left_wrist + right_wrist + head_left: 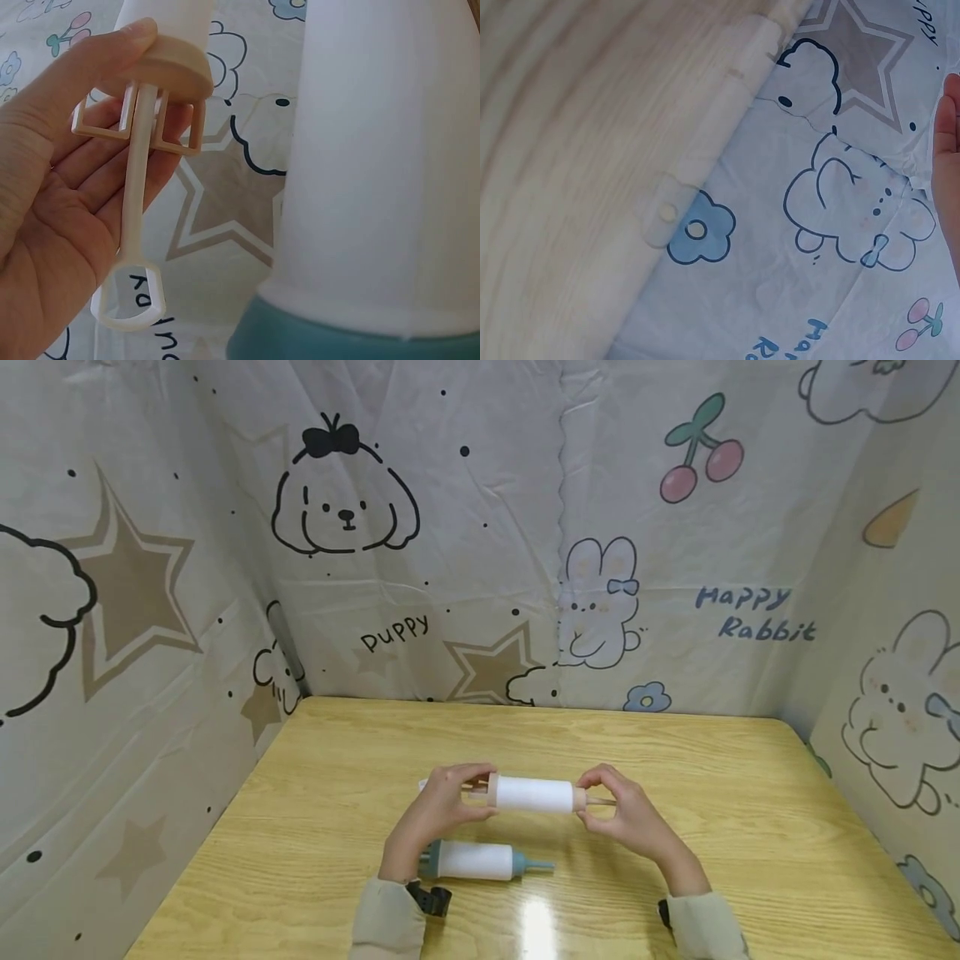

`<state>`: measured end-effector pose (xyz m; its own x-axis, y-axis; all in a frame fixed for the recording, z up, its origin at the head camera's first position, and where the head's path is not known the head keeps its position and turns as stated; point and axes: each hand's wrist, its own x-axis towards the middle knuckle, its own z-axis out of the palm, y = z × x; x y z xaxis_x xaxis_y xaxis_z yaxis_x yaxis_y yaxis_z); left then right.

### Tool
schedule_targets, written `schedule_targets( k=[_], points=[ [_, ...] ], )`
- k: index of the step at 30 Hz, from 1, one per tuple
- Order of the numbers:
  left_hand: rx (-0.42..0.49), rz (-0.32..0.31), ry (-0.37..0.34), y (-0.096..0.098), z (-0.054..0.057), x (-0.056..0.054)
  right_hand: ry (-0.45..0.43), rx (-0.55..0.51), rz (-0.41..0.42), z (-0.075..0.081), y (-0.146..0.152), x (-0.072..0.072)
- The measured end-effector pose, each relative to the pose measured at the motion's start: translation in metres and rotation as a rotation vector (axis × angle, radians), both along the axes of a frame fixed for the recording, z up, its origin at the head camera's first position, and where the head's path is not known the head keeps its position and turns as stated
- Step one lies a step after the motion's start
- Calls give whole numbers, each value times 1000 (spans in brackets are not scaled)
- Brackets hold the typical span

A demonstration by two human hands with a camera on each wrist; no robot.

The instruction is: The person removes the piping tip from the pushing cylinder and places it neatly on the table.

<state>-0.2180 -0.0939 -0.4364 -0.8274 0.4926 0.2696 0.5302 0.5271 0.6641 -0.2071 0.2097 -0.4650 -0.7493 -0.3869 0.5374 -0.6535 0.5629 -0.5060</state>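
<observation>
A large syringe (534, 794) with a white barrel and beige ends lies level between my hands. My left hand (442, 802) grips its beige end cap (174, 69), thumb on one side and fingers behind. From that cap a pale plunger rod (137, 180) sticks out and ends in a ring handle (129, 319). At the other end, my right hand (630, 817) pinches the beige collar with thumb and finger; a thin nozzle extends past it. A second syringe (475, 861), white with teal ends, rests on the table just below, close to my left wrist.
The wood-grain table (337, 752) is bounded by a printed cloth (480, 527) at the back and both sides. A dark strap device (431, 900) sits at my left wrist. In the right wrist view, only an edge of the hand (949, 157) shows at the right.
</observation>
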Motion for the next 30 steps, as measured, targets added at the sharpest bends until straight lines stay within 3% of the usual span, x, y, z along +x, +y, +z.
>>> schedule_targets(
  k=[5, 9, 12, 18, 22, 26, 30],
  points=[
    [8, 3, -33, -1, 0, 1, 14, 13, -7, -3, -1, 1],
    [12, 8, -41, -1, -1, 2, -30, 13, -12, -4, -1, 2],
    [10, 12, -41, -1, -2, 2, -130, -32, -23, -2, 0, 3],
    [2, 19, -27, -1, 0, 3, -436, -187, -76, 1, 5, 1],
    [-1, 11, -12, -1, 1, 3, -574, -221, -35, 0, 7, -2],
    [3, 5, -4, -1, 1, 3, -617, -213, 12, 1, 8, -2],
    [16, 7, 2, -1, 3, 3, -634, -238, 8, 4, 7, 0]
  ],
)
